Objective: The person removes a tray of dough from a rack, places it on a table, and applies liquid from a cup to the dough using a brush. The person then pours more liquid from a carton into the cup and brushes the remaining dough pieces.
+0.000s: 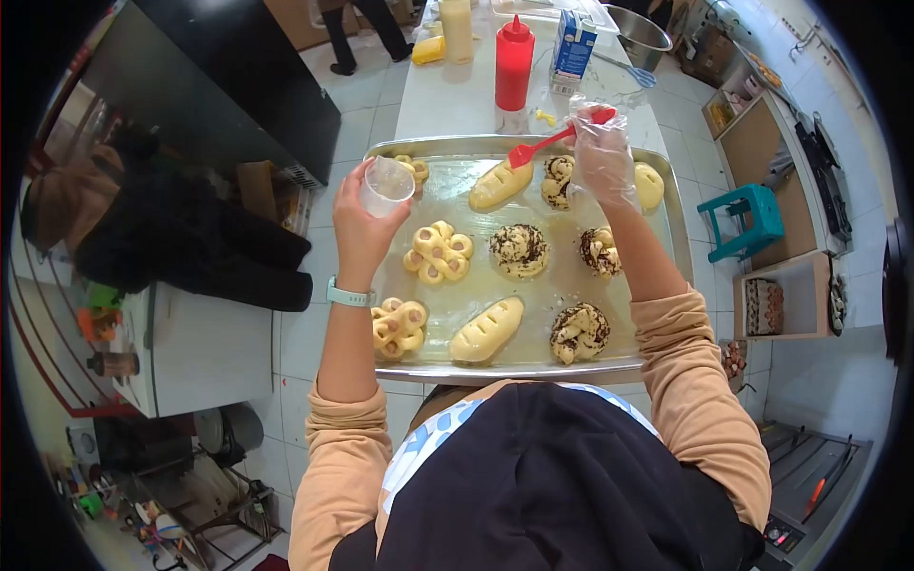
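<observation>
My left hand (367, 205) is closed around a small clear plastic cup (388, 185), held over the left side of a metal baking tray (433, 369). In a clear plastic glove, my right hand (606, 157) grips a red pastry brush (541, 147). The brush's head is at a slashed oval dough (501, 186) in the far row; whether it touches cannot be made out. Around it on the tray lie a chocolate-flecked dough twist (557, 183), a round flecked dough (519, 250), a flower-shaped dough (438, 253) and another slashed oval dough (486, 330).
Beyond the tray, a red squeeze bottle (514, 65) and a blue-and-white carton (573, 49) stand on the white table (428, 109). A teal stool (747, 222) is on the floor at right. People in dark clothes (190, 228) are at left and at the far end.
</observation>
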A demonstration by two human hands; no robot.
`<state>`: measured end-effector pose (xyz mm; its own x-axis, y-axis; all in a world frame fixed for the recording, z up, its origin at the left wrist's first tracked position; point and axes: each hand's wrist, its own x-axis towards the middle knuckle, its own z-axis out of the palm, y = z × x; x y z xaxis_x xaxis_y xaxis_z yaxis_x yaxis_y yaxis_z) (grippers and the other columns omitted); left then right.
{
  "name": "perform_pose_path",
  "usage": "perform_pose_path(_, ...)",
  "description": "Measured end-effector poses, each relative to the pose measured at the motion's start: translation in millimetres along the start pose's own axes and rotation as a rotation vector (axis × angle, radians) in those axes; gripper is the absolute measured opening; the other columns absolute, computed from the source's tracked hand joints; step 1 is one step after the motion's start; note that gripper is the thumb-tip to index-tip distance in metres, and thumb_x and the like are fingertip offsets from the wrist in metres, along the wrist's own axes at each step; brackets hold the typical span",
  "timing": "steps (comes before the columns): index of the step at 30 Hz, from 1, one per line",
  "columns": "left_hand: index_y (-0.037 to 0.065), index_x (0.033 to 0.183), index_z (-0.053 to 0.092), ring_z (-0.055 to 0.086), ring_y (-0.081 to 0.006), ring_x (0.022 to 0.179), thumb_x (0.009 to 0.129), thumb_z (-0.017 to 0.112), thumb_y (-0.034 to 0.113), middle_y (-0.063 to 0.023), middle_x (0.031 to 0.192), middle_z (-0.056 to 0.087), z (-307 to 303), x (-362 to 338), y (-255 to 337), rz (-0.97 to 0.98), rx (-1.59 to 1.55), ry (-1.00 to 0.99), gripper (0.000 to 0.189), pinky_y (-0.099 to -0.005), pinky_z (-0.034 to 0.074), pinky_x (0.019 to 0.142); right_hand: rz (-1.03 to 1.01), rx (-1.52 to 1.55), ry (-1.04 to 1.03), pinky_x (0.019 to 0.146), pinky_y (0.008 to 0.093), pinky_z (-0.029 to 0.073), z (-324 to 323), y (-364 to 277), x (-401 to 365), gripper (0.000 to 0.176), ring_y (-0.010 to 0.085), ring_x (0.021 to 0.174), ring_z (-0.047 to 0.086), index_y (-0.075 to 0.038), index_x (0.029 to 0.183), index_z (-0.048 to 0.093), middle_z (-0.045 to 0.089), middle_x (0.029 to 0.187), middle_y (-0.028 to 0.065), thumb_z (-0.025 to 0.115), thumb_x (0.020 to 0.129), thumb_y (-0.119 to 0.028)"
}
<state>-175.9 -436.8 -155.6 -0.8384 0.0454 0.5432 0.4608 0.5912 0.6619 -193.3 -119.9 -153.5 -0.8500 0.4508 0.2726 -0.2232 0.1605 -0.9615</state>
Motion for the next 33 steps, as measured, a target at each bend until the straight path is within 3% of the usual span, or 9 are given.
perform_pose_path(1, 0.005, 0.121, 0.056, 0.058, -0.0311, 0.107, 0.064, 0.080, 0.016, -0.0149, 0.112, 0.062, 2.1, 2.7, -2.8, -0.008, -0.017, -0.012, 0.062, -0.0406, 0.046, 0.093, 0.003, -0.010, 0.009, 0.066, 0.0308, 0.053, 3.8, 8.5, -0.5, 0.012, 0.0175, 0.075, 0.064, -0.004, 0.101, 0.059, 0.065, 0.082, 0.0071, 0.058, 0.091, -0.012)
perform_pose_path(3, 0.004, 0.122, 0.056, 0.059, -0.0281, 0.108, 0.065, 0.081, 0.016, -0.0151, 0.114, 0.062, 9.5, 8.2, -3.6, 0.009, -0.030, -0.055, 0.063, -0.0378, 0.047, 0.093, -0.411, -0.441, -0.164, 0.064, 0.0241, 0.052, 9.1, 30.2, -2.7, 0.017, 0.0117, 0.072, 0.067, -0.003, 0.098, 0.055, 0.066, 0.084, 0.0061, 0.056, 0.096, -0.019)
perform_pose_path(5, 0.004, 0.124, 0.055, 0.060, -0.0251, 0.108, 0.067, 0.082, 0.016, -0.0153, 0.117, 0.062, 17.8, 14.4, -2.2, 0.030, -0.044, -0.090, 0.064, -0.0350, 0.048, 0.093, -0.404, -0.540, -0.227, 0.065, 0.0242, 0.053, 24.7, 14.4, -18.1, 0.015, 0.0116, 0.072, 0.066, -0.003, 0.098, 0.054, 0.066, 0.085, 0.0061, 0.056, 0.096, -0.017)
perform_pose_path(7, 0.004, 0.124, 0.055, 0.060, -0.0266, 0.108, 0.067, 0.082, 0.017, -0.0153, 0.117, 0.062, 23.6, 19.7, -3.3, 0.043, -0.079, -0.132, 0.065, -0.0358, 0.048, 0.093, 0.074, -0.103, -0.279, 0.065, 0.0246, 0.053, 37.0, -6.8, -30.4, 0.011, 0.0119, 0.072, 0.067, -0.003, 0.099, 0.053, 0.066, 0.086, 0.0067, 0.055, 0.095, -0.012)
perform_pose_path(15, 0.005, 0.125, 0.056, 0.061, -0.0279, 0.107, 0.066, 0.081, 0.019, -0.0153, 0.115, 0.063, 33.8, 29.6, -11.5, 0.085, -0.072, -0.168, 0.065, -0.0366, 0.048, 0.093, 0.108, -0.165, -0.063, 0.062, 0.0245, 0.055, -15.5, 17.1, 25.2, 0.015, 0.0129, 0.068, 0.067, -0.001, 0.098, 0.056, 0.066, 0.085, 0.0086, 0.054, 0.094, -0.015)
perform_pose_path(23, 0.004, 0.123, 0.057, 0.061, -0.0280, 0.106, 0.064, 0.081, 0.018, -0.0157, 0.112, 0.064, 65.5, 41.8, -4.9, 0.105, -0.056, -0.247, 0.066, -0.0367, 0.048, 0.092, -0.254, -0.099, -0.038, 0.062, 0.0234, 0.054, -6.1, -37.9, 18.6, 0.023, 0.0116, 0.073, 0.069, -0.002, 0.102, 0.060, 0.071, 0.089, 0.0078, 0.051, 0.099, -0.023)
perform_pose_path(28, 0.011, 0.125, 0.057, 0.054, -0.0262, 0.116, 0.062, 0.079, 0.023, -0.0108, 0.118, 0.061, 85.6, 49.5, 15.7, 0.201, 0.059, -0.251, 0.068, -0.0431, 0.039, 0.097, -0.174, -0.175, -0.158, 0.067, 0.0266, 0.057, 33.1, -47.1, -17.2, 0.015, 0.0158, 0.073, 0.068, 0.002, 0.098, 0.054, 0.066, 0.086, 0.0125, 0.057, 0.095, -0.013)
perform_pose_path(30, 0.011, 0.125, 0.057, 0.053, -0.0256, 0.117, 0.062, 0.079, 0.024, -0.0099, 0.118, 0.061, 89.0, 50.6, 26.0, 0.239, 0.108, -0.260, 0.068, -0.0439, 0.039, 0.097, -0.064, 0.287, -0.068, 0.066, 0.0287, 0.058, 46.1, -13.2, -22.6, 0.015, 0.0181, 0.071, 0.069, 0.002, 0.097, 0.055, 0.067, 0.085, 0.0139, 0.059, 0.094, -0.012)
perform_pose_path(33, 0.013, 0.125, 0.057, 0.052, -0.0248, 0.118, 0.061, 0.079, 0.024, -0.0085, 0.119, 0.061, 92.0, 51.7, 24.3, 0.284, 0.182, -0.249, 0.069, -0.0448, 0.038, 0.097, 0.122, 0.423, -0.057, 0.062, 0.0273, 0.058, 43.4, 7.7, -15.7, 0.008, 0.0177, 0.069, 0.068, 0.000, 0.097, 0.055, 0.066, 0.084, 0.0126, 0.053, 0.095, -0.008)
